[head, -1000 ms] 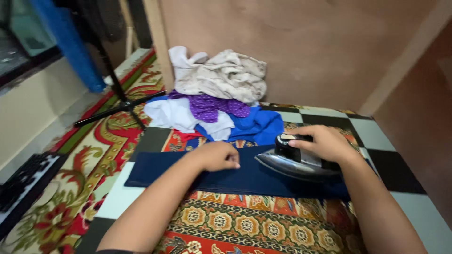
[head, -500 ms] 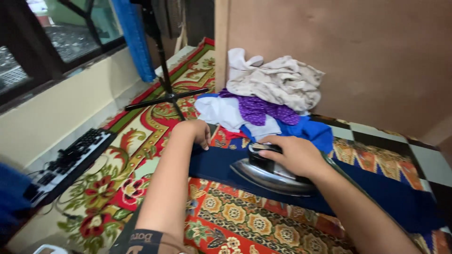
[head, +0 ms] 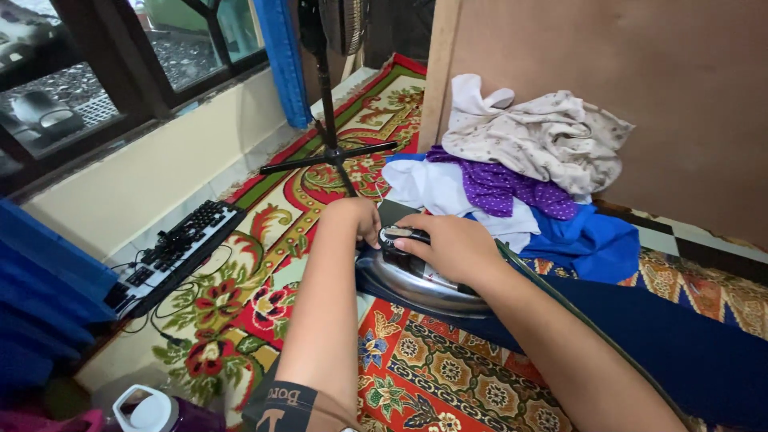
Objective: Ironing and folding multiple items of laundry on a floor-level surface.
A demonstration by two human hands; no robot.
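Note:
A metal iron (head: 412,282) with a black handle rests on a long navy blue cloth (head: 688,340) spread over a patterned batik sheet (head: 432,368). My right hand (head: 445,246) is closed around the iron's handle. Just left of the iron, my left hand (head: 358,219) presses down on the end of the navy cloth with its fingers curled; the iron hides most of that end. My left forearm crosses the batik sheet in the foreground.
A heap of clothes (head: 520,160), beige, purple, white and blue, lies against a brown board wall. A black fan stand (head: 332,152) is on a red floral carpet (head: 240,280). A black keyboard (head: 172,252) lies by the window wall; a capped bottle (head: 148,410) is bottom left.
My right hand has slid the iron leftward along the navy cloth to its left end. My left hand moved left ahead of it, and the view turned left.

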